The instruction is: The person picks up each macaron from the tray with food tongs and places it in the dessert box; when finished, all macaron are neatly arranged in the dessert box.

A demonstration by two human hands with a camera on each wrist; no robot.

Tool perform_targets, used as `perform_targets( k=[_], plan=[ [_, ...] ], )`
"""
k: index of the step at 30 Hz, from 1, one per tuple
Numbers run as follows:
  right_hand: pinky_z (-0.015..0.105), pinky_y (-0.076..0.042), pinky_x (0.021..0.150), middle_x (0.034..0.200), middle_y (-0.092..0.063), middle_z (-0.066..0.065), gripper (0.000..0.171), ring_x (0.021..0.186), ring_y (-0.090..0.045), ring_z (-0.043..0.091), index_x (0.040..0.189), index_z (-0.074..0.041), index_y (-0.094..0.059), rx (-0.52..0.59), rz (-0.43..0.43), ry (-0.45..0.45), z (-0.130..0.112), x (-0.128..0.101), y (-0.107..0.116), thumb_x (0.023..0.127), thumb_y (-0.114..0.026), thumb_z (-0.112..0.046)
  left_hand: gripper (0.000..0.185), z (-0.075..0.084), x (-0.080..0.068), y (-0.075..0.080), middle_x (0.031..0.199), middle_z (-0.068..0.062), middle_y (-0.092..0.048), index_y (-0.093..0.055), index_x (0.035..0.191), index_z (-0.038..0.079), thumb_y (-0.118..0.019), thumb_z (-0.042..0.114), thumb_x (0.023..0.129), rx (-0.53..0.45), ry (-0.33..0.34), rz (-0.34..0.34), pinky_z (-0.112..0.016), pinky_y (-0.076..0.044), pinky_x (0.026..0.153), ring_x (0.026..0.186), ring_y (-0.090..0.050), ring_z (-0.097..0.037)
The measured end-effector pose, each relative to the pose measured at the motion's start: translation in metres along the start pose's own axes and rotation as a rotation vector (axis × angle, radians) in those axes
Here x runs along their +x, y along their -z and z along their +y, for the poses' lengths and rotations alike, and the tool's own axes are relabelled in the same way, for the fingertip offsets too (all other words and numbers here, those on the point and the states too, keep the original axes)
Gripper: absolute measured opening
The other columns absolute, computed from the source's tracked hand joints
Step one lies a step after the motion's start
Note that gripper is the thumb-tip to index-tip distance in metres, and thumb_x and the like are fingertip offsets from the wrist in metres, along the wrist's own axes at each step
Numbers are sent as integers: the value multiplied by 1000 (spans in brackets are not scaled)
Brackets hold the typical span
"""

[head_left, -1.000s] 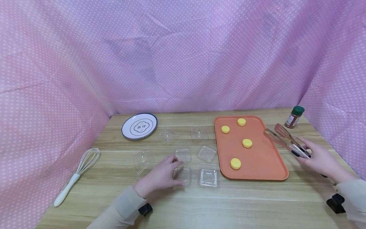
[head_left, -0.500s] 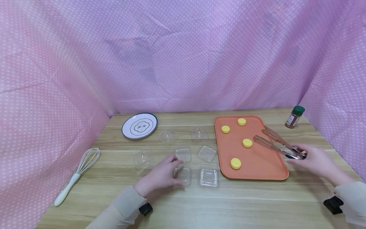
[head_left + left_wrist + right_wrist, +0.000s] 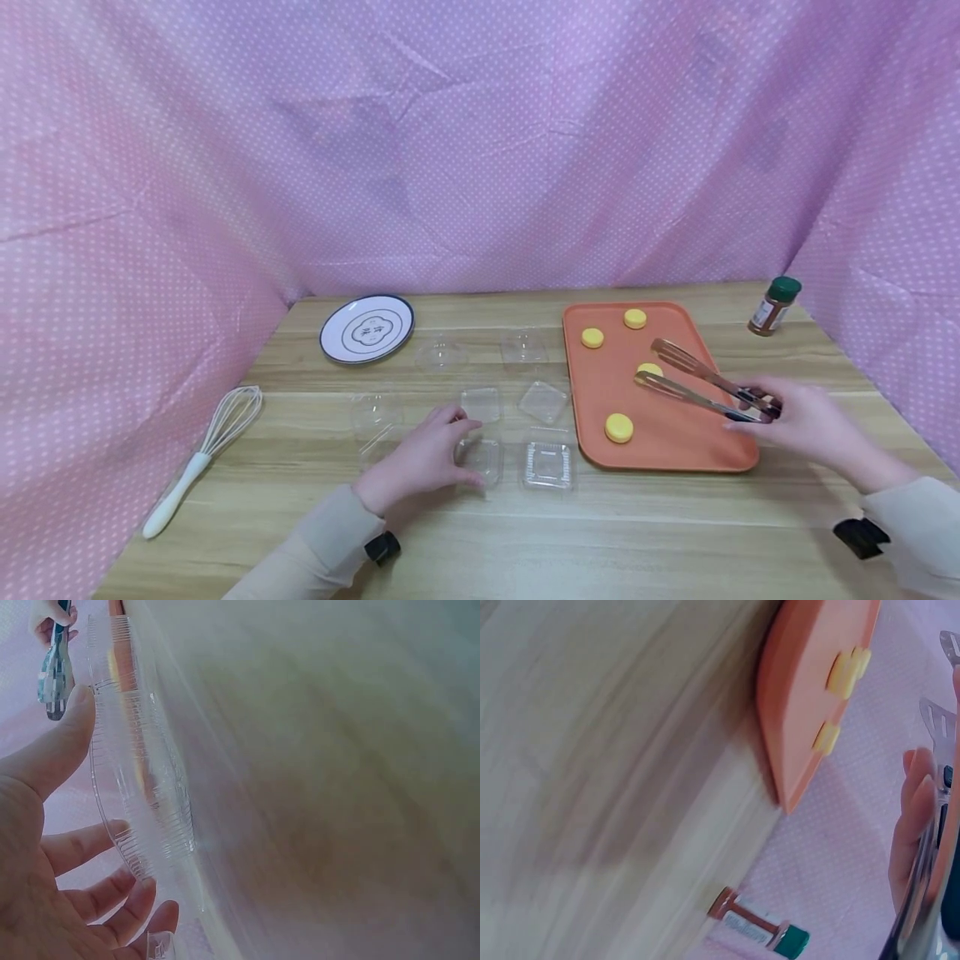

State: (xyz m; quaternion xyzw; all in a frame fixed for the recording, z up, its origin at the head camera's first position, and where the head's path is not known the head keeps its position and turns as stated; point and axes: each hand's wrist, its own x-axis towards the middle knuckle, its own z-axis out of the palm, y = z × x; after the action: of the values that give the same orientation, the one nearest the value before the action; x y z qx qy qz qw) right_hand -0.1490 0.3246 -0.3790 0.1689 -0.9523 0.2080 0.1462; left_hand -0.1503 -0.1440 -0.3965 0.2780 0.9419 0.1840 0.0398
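Right hand [image 3: 802, 422], the nearer, grips spread tongs [image 3: 690, 395], long axis slanting over the tray [image 3: 667, 446] toward its central yellow disc [image 3: 649, 367]; left of the tray, left hand [image 3: 418, 460] curls round a clear box [image 3: 486, 460].

White whisk [image 3: 198, 465], blue-rimmed plate [image 3: 336, 335], green-capped jar [image 3: 772, 312]

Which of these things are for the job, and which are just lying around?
Probably for the job:
tongs, in the right hand
yellow rounds
orange tray under them
clear plastic boxes, one at the left hand

Probably just lying about:
whisk
plate
green-lidded jar
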Motion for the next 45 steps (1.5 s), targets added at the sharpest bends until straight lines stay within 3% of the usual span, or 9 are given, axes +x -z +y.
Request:
perform_targets(
  k=[7, 20, 36, 45],
  plan=[
    [18, -32, 44, 62, -47, -16, 43, 53, -36, -7, 94, -8, -65, 28, -3, 63, -17, 1, -3, 60, -88, -20, 75, 0, -1, 0, 105, -2, -51, -62, 122, 3, -84, 45, 63, -4, -3, -1, -33, -47, 82, 93, -46, -16],
    [18, -35, 46, 63, -50, -13, 44, 53, -39, -3, 101, -9, -65, 44, -216, 5, -38, 2, -7, 67, -84, -29, 78, -1, 1, -1, 105, -3, -52, -62, 121, 3, -85, 46, 60, -11, -5, 5, -33, -47, 82, 94, -46, -16],
    [16, -34, 45, 63, -45, -17, 47, 53, -36, -7, 102, -12, -65, 25, -240, 160, -40, 1, -20, 67, -83, -38, 81, 0, 1, 0, 105, -2, -51, -61, 122, 3, -85, 47, 59, -28, 15, 0, -33, -47, 83, 95, -46, -15],
    [16, -32, 47, 64, -43, -16, 45, 54, -35, -5, 100, -13, -65, 8, -253, 152, -39, -1, -26, 68, -81, -41, 82, -1, 1, -1, 105, 0, -51, -61, 123, 4, -83, 51, 59, -26, 26, -9, -31, -47, 84, 96, -46, -14]
  ],
)
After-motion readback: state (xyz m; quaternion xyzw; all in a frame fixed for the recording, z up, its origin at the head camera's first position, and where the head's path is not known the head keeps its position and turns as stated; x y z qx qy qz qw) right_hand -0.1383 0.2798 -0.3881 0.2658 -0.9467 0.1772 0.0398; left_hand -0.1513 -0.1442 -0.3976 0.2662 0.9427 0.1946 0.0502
